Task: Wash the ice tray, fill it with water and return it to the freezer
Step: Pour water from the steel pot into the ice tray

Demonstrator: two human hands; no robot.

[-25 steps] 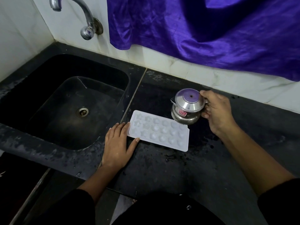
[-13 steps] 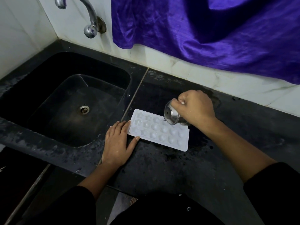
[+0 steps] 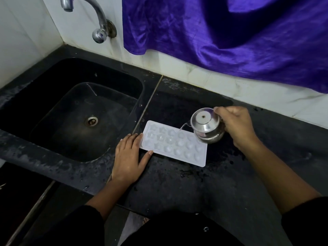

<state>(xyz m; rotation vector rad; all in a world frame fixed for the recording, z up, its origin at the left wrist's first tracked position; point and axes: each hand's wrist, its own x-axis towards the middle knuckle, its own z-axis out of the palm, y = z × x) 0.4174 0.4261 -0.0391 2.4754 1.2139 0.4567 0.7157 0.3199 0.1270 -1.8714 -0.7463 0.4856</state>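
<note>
Sink (image 3: pixel 44 110) sits empty at the surface's left end, tap (image 3: pixel 99 23) above it. Left hand (image 3: pixel 129 157) lies flat, fingers spread, pressing the near-left corner of the ice tray (image 3: pixel 174 144), which lies on the wet surface (image 3: pixel 177 192) just beside the sink's edge. Right hand (image 3: pixel 236 125) is closed around a steel pot (image 3: pixel 206 126), tipped, a thin stream reaching the tray's back edge. Tip further and water likely overshoots the cups, flooding the surface. No writing readable here.
</note>
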